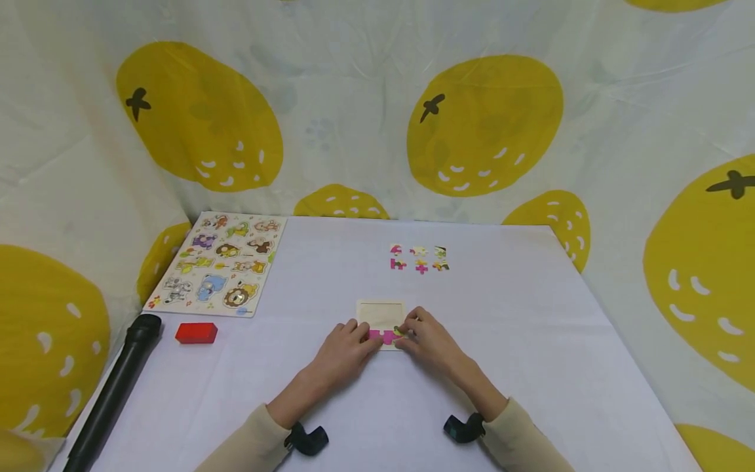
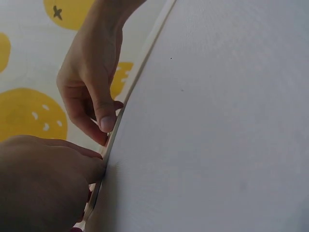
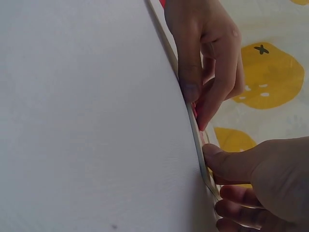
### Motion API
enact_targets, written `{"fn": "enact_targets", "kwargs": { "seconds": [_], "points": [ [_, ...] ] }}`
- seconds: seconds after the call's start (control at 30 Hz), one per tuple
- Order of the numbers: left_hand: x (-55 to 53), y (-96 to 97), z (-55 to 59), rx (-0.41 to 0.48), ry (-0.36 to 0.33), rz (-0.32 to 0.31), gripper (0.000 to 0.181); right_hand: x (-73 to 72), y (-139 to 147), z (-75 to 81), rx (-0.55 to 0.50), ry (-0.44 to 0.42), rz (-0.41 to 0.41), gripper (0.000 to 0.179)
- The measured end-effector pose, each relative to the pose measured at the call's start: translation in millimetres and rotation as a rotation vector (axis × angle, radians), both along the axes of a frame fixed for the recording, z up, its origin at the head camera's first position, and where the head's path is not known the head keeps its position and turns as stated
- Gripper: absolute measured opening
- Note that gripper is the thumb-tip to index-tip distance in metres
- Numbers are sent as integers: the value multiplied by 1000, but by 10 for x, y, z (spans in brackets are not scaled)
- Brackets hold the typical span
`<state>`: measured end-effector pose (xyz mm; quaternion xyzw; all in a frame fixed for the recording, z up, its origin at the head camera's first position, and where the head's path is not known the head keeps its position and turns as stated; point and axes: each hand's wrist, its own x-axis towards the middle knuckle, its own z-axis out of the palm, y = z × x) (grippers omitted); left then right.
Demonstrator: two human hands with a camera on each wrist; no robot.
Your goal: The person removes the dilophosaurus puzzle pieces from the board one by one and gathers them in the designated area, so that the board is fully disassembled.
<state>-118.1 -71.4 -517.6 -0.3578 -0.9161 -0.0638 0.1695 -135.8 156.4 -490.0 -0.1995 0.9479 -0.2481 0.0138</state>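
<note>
A small wooden puzzle board lies in front of me, with pink jigsaw pieces along its near row. My left hand grips the board's left side, its thumb at the near edge and fingers over the pink pieces. With thumb and fingertips, my right hand pinches a puzzle piece with green on it at the near right corner; the fingers partly hide it. Both wrist views look along the board's edge, showing the left hand and the right hand close together there.
Several loose jigsaw pieces lie in two rows beyond the board. At the far left is an animal picture board. A red block and a long black tube-like object lie nearer on the white-covered table.
</note>
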Motion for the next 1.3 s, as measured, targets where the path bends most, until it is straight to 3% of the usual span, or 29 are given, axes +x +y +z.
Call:
{"fn": "enact_targets", "kwargs": {
  "seconds": [0.5,0.73,1.07,1.3],
  "points": [
    [10,-2,-34,17,19,9,21,13,-4,-40,-60,-80,-38,26],
    [9,-2,-35,17,22,9,19,18,5,-42,-144,-93,-58,25],
    [13,-11,-31,36,12,3,19,3,31,-29,-265,-148,-26,26],
    [24,-6,-28,28,3,7,20,-24,64,-42,-286,-147,-15,22]
  ]
}}
